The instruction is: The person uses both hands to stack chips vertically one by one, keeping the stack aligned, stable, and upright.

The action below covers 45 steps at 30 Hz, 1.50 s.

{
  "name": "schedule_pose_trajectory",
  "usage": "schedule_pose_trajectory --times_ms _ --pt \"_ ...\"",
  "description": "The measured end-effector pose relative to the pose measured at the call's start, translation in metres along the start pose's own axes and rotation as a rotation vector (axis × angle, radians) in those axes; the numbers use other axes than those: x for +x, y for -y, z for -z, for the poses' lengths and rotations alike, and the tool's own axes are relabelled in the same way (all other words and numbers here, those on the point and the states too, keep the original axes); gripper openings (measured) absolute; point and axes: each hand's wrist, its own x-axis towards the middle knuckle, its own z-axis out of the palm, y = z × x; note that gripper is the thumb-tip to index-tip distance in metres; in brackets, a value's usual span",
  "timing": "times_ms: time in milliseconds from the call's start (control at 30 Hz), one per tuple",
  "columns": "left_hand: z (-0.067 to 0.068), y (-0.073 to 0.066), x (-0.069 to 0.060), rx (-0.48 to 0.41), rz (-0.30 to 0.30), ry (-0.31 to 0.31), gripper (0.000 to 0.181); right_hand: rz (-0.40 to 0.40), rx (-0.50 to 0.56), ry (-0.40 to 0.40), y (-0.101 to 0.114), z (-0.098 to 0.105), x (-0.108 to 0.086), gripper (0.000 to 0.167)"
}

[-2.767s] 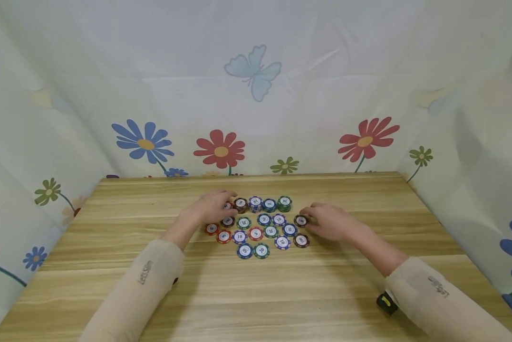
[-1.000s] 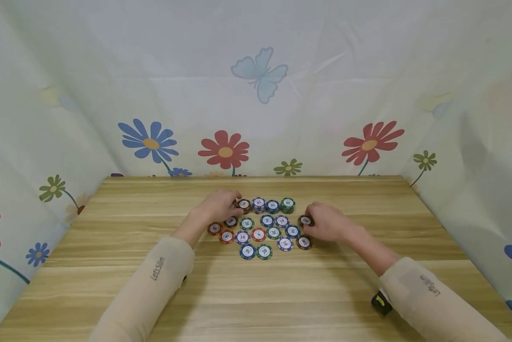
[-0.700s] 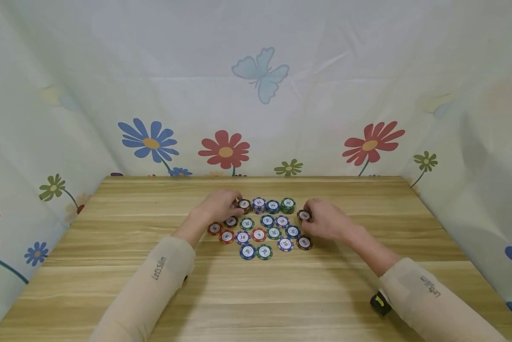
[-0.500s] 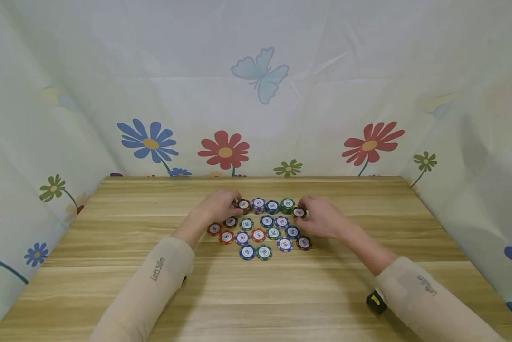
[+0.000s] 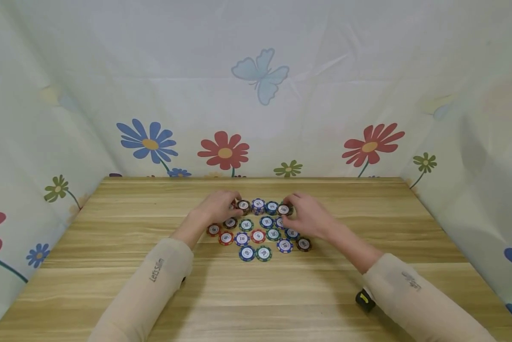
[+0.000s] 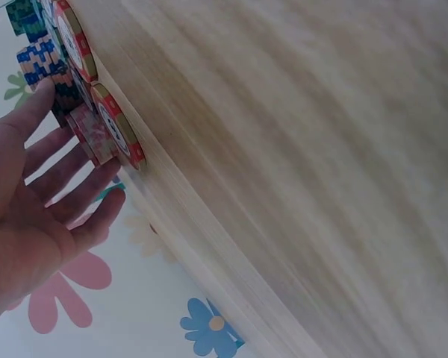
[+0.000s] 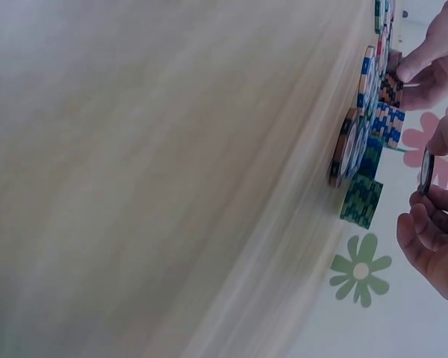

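Observation:
My right hand (image 5: 311, 216) pinches a black poker chip (image 5: 284, 209) between thumb and fingers. In the right wrist view this chip (image 7: 426, 171) is lifted clear of the table, and in the head view it hides most of the green chip stack (image 7: 362, 201). My left hand (image 5: 215, 209) holds the stack of black chips (image 5: 243, 206) between thumb and fingers. A red chip stack (image 6: 93, 134) lies under its fingers, mostly hidden in the head view. Along the same row stand a purple-blue stack (image 5: 257, 205) and a blue stack (image 5: 271, 207).
In front of the stacks several single chips lie flat, among them a red 5 (image 5: 257, 236), a green 20 (image 5: 264, 253) and a black chip (image 5: 304, 244). The wooden table (image 5: 256, 294) ends at a flowered curtain (image 5: 315, 95).
My right hand has picked up the black chip from the right end of the loose chips and carried it left, over the green stack. The left hand stays beside the black stack.

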Motion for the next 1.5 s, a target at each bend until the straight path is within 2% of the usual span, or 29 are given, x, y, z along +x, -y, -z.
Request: schedule_pose_trajectory --times_ms 300,533,900,1200,1500 --pt "0.0 0.001 0.001 -0.006 -0.002 0.001 0.038 -0.002 0.008 0.052 0.012 -0.003 0.013 0.038" --pt "0.0 0.001 0.001 -0.013 -0.001 0.0 0.036 0.005 -0.009 0.069 0.015 -0.008 0.023 0.042" --pt "-0.002 0.003 0.002 -0.014 0.008 -0.005 0.034 0.021 0.024 0.087 0.024 -0.014 0.039 0.042" --pt "-0.001 0.003 0.002 -0.03 -0.009 -0.011 0.032 0.031 -0.02 0.079 0.031 -0.021 0.049 0.04" --pt "-0.002 0.004 0.002 -0.051 -0.014 -0.016 0.028 0.007 -0.114 0.096 0.038 -0.026 0.055 0.043"
